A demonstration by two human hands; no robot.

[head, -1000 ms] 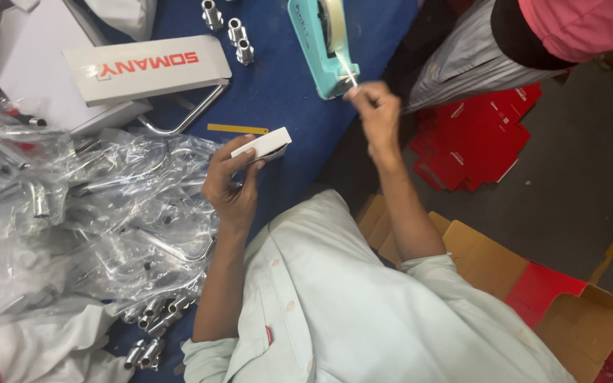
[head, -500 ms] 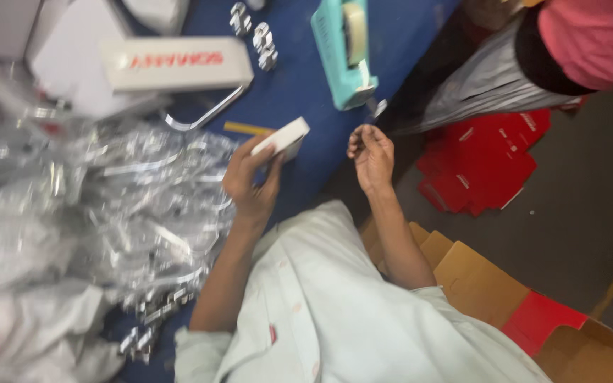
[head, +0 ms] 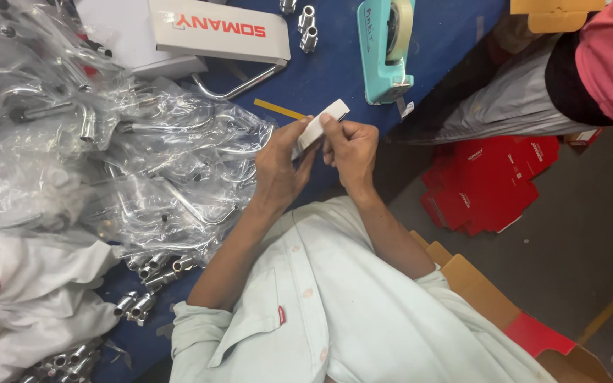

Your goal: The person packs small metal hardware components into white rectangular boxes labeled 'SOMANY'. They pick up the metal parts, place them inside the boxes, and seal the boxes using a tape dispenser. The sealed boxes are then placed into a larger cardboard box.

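- A small white box is held above the near edge of the blue desk, just in front of the person's chest.
- The left hand is closed around the box's lower end, thumb on the upper face.
- The right hand is pinched on the box's upper edge with the fingertips; both hands are together on it.
- The box is judged light and stiff but thin-walled, so it could be dented by a hard squeeze; it is best gripped along its long edges and near the ends.
- A teal tape dispenser stands on the desk just beyond the hands.
- Clear plastic bags of chrome fittings lie to the left, with a long white carton behind them.
- Flat red cartons lie on the floor at the right.
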